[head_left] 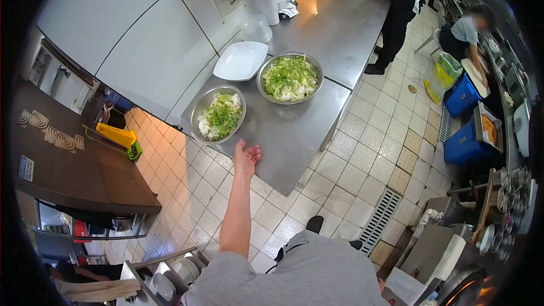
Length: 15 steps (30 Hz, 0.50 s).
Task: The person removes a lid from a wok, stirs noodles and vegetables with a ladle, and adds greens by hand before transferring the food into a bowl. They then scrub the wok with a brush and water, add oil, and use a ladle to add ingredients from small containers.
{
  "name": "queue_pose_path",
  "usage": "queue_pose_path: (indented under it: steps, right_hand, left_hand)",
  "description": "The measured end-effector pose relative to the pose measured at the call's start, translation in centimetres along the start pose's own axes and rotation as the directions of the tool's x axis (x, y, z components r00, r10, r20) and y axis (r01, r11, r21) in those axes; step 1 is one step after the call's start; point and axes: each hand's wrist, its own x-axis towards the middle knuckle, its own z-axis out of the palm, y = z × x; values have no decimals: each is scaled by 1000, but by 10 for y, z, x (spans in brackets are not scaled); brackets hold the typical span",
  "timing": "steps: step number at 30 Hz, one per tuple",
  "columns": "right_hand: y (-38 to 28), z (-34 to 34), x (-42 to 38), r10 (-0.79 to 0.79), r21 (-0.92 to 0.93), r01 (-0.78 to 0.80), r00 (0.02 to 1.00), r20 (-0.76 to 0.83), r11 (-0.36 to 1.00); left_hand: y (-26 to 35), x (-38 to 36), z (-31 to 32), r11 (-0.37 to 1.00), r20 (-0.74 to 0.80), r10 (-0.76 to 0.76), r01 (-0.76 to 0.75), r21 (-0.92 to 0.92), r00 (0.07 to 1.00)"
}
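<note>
My left hand (247, 160) reaches over the near edge of the steel table, palm partly turned up. Its fingers are loosely bent and apart, with nothing in them. Just beyond the fingertips is a metal bowl (195, 119) of white rice-like food topped with shredded greens (222, 114). To its right stands a larger metal bowl (321, 82), filled with light green shreds (289, 78). A white square dish (241, 61) lies behind the two bowls. Only a sliver of my right hand (381, 284) shows beside my grey shirt; its fingers are hidden.
The steel table (283, 156) runs back along a tiled wall. A white lidded jug (267, 4) stands there. Two people work at the far right. Blue bins (462, 96) and a yellow bag (442, 79) line the right side. A floor drain (381, 221) crosses the tiles. Flames (484, 292) show lower right.
</note>
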Motion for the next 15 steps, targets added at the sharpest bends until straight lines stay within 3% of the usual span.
queue_pose_path:
  steps: [6,9,11,15]
  right_hand:
    - [1,2,5,-2,12,2,1000,21,1000]
    - [-2,6,11,25,-97,-18,998,62,995]
    - [-2,15,10,133,-2,-133,990,-36,991]
    - [-15,11,1,16,-92,-25,996,-91,995]
  left_hand:
    - [-1,-1,4,1000,-57,19,-19,-14,998]
    - [0,0,2,999,-36,16,-17,-33,999]
    - [0,0,2,999,-46,10,-12,-33,999]
    - [1,0,2,999,-38,8,-9,-31,999]
